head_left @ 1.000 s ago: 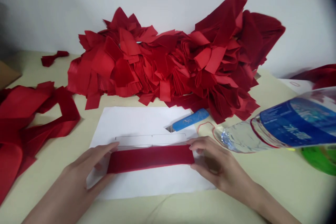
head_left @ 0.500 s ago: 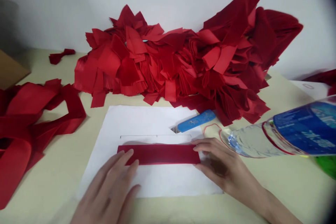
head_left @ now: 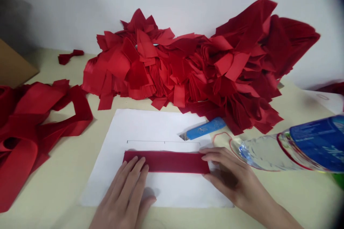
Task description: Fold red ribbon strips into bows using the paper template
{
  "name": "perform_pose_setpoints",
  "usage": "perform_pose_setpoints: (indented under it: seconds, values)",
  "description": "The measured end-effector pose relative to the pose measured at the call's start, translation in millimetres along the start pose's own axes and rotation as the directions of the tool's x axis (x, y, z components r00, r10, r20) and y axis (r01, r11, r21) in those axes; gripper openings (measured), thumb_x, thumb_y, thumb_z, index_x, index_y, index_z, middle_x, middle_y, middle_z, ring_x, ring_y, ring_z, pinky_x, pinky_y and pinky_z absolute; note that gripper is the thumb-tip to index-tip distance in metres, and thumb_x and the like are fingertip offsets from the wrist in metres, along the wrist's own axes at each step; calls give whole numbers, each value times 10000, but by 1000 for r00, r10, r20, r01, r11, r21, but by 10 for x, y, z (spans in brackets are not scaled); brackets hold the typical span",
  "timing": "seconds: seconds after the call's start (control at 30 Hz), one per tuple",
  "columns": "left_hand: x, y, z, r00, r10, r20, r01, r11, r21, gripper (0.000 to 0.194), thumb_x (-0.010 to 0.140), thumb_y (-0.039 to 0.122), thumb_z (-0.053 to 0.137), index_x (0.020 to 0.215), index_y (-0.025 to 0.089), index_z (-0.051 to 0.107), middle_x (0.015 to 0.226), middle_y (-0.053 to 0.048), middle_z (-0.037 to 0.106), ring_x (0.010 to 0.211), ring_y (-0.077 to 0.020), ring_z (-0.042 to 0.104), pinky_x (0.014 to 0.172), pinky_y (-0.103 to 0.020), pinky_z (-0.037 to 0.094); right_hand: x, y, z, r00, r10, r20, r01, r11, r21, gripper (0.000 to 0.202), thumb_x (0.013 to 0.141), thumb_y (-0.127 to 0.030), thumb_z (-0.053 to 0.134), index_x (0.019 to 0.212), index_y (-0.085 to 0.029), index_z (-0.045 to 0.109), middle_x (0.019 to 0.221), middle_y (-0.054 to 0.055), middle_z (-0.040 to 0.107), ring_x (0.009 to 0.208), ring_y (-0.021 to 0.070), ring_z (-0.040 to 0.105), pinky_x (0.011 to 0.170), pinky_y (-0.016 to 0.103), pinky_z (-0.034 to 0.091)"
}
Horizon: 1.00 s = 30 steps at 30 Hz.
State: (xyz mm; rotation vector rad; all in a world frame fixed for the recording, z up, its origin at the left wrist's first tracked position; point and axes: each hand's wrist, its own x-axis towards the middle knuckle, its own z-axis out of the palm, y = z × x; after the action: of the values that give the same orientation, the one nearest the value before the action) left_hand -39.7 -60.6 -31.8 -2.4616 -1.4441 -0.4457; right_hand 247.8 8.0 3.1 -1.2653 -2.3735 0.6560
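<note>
A dark red ribbon strip (head_left: 172, 162) lies flat and lengthwise on a white sheet of paper (head_left: 185, 193), just below a thin ruled line with small end and middle marks. The fingers of my left hand (head_left: 126, 195) are stretched out, their tips resting on the strip's left part. At the right end, my right hand (head_left: 235, 180) has its thumb against the near edge and its fingers at the far edge, holding the strip between them. A blue utility knife (head_left: 205, 128) with its blade pointing left rests above the line.
A large heap of red ribbon pieces (head_left: 180, 66) is piled along the wall. Loose loops of red ribbon (head_left: 29, 125) lie to the left, near a brown cardboard box (head_left: 14, 64). On the right, a clear bottle with a blue label (head_left: 317, 143) lies on its side beside red thread (head_left: 223, 133).
My left hand has come further onto the strip and its fingertips now lie flat on it. My right hand stays at the right end. The whole view has shifted slightly.
</note>
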Motion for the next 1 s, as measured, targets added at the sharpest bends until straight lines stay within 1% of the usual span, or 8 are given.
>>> perform_pose_setpoints:
  seconds: [0.23, 0.4, 0.53, 0.63, 0.73, 0.83, 0.93, 1.0]
  values:
    - [-7, -3, -7, 999, -13, 41, 13, 1000, -9, 565, 846, 461, 474, 1237, 53, 461, 1280, -158, 517, 1214, -289, 429, 896, -398, 483, 8, -1, -11, 1000, -2, -9, 2, 1000, -27, 260, 812, -223, 582, 1058, -248, 502, 1140, 54, 557, 1067, 190, 518, 873, 330, 462]
    - [21, -14, -6, 998, -6, 62, 7, 1000, -14, 584, 842, 465, 476, 1258, 56, 446, 1310, -157, 488, 1213, -295, 424, 890, -387, 487, 8, -10, -18, 1000, -5, -10, 4, 998, -55, 257, 808, -241, 582, 1057, -247, 521, 1150, 70, 555, 1078, 206, 523, 866, 338, 475]
    - [33, -25, 15, 998, 24, 66, -23, 1000, -17, 566, 838, 439, 495, 1306, 130, 416, 1360, -124, 444, 1216, -311, 411, 886, -407, 473, -33, -23, -47, 997, -22, -73, 15, 996, -91, 235, 779, -248, 609, 1004, -232, 544, 1205, 89, 505, 1083, 221, 525, 844, 336, 490]
    - [-5, -46, 71, 998, 50, 40, -49, 999, -18, 565, 829, 411, 514, 1320, 152, 407, 1360, -115, 447, 1208, -320, 413, 904, -414, 439, -68, -57, -74, 979, -91, -180, 72, 992, -108, 154, 767, -199, 605, 918, -208, 575, 1086, 88, 558, 981, 213, 573, 838, 351, 491]
    - [-59, -73, 140, 997, 80, 14, -80, 997, -2, 583, 815, 436, 519, 1316, 155, 415, 1353, -113, 456, 1194, -324, 422, 930, -415, 396, -77, -107, -73, 946, -213, -244, 178, 972, -155, 164, 751, -131, 603, 907, -183, 604, 935, 78, 613, 867, 191, 592, 772, 332, 514]
    - [-93, -93, 183, 997, 72, 13, -72, 997, 15, 575, 816, 438, 510, 1314, 165, 416, 1356, -108, 454, 1193, -324, 418, 951, -426, 361, -62, -149, -38, 930, -301, -209, 252, 939, -233, 202, 738, -109, 618, 932, -162, 631, 889, 71, 654, 838, 184, 596, 762, 319, 529]
    - [-99, -85, 195, 997, 77, -1, -77, 997, -8, 571, 824, 403, 508, 1327, 159, 392, 1353, -112, 454, 1198, -324, 410, 962, -424, 347, -48, -165, 2, 928, -335, -163, 279, 915, -292, 169, 763, -116, 593, 919, -151, 650, 889, 60, 678, 844, 176, 609, 818, 326, 529]
    - [-93, -57, 193, 999, 43, -5, -43, 998, -51, 571, 837, 378, 497, 1347, 160, 358, 1345, -113, 460, 1204, -325, 405, 968, -431, 349, -46, -164, 19, 926, -345, -150, 287, 906, -311, 156, 781, -124, 576, 914, -146, 654, 897, 59, 683, 851, 173, 614, 835, 329, 529]
